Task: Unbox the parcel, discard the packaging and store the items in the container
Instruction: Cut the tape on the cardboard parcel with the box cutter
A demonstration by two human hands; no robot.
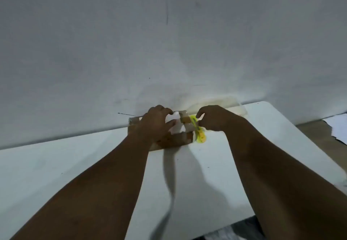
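Left hand [155,125] grips the cardboard parcel [176,138]; right hand [212,118] pinches a yellow cutter [199,133], its long axis running twelve to six. Contents hidden.

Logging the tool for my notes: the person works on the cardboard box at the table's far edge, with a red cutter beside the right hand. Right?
Not quite: the cutter is yellow, not red, as the head view shows. The rest holds: the cardboard box sits at the far edge of the table, and the cutter is beside the right hand.
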